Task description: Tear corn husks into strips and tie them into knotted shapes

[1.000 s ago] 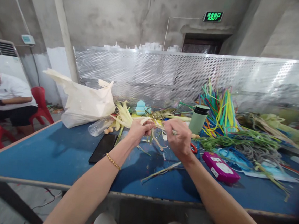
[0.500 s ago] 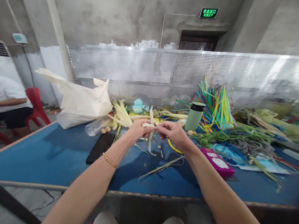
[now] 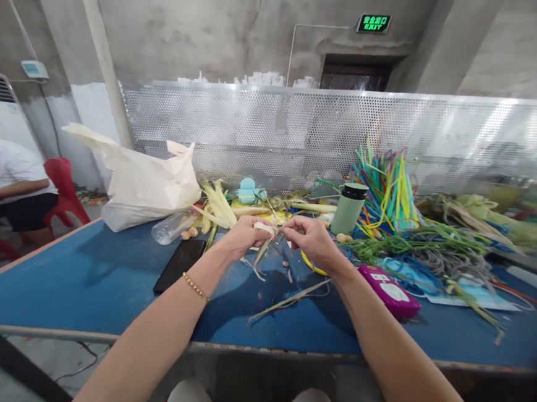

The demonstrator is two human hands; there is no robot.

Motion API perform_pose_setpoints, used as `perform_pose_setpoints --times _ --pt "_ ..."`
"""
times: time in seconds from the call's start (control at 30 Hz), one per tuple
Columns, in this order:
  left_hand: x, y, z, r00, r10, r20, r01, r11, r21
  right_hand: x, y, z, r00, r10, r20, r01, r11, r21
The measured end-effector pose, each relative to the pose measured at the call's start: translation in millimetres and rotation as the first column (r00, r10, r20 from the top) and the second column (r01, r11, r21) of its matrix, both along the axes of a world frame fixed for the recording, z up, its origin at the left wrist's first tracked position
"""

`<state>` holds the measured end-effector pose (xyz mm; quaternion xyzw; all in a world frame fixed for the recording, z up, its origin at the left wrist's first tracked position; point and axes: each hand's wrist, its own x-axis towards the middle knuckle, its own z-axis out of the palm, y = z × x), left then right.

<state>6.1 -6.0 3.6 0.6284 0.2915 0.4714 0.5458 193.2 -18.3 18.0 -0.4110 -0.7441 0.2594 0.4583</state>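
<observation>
Half a second ago one end of the husk strip (image 3: 261,250) stood up above the knuckles. Now that end is folded down, and the loose tails hang below the hands towards the worktop (image 3: 80,285). The hands themselves have hardly shifted.

The left hand (image 3: 241,235), with a bead bracelet (image 3: 195,286) on its wrist, has its grip closed on the pale end of the husk strip, thumb pressed over the curled fingers. The right hand (image 3: 311,238) faces it close by, its grip pinched together on the thin strands that run from the same strip. The strip sits between the two hands, held just above the blue worktop in front of the person.

Below the hands a long dry strand (image 3: 288,298) lies flat on the surface. A yellow ring (image 3: 310,266) shows just under the right wrist. A black phone (image 3: 178,266) lies left of the left forearm, with a clear plastic bottle (image 3: 171,225) on its side beyond it and a white bag (image 3: 144,182) behind that. A heap of pale husks (image 3: 217,203) lies just past the left hand. A green flask (image 3: 349,208) stands upright to the right, beside a sheaf of coloured strips (image 3: 388,185). A pink box (image 3: 389,291) lies near the right forearm. A seated person (image 3: 0,186) is at the far left by a red chair (image 3: 67,188).
</observation>
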Motion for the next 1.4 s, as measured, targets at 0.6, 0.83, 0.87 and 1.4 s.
perform_pose_setpoints --times 0.6,0.83,0.87,1.4 --pt "-5 2 -1.3 1.000 -0.014 0.019 0.016 0.996 -0.090 -3 -2 -0.9 0.999 0.042 0.000 -0.042 0.998 0.053" --pt "-1 -1 -0.7 0.999 -0.023 0.041 0.027 0.994 -0.106 -5 -9 2.6 0.977 0.092 -0.194 -0.138 0.961 -0.241" --pt "-1 -1 -0.2 0.999 -0.025 0.040 0.029 0.995 -0.100 -5 -9 2.3 0.964 0.099 -0.245 -0.167 0.947 -0.274" --pt "9 -2 -1.8 0.968 0.031 0.248 -0.008 0.996 -0.091 -17 -14 2.6 0.870 0.080 -0.487 -0.261 0.912 -0.317"
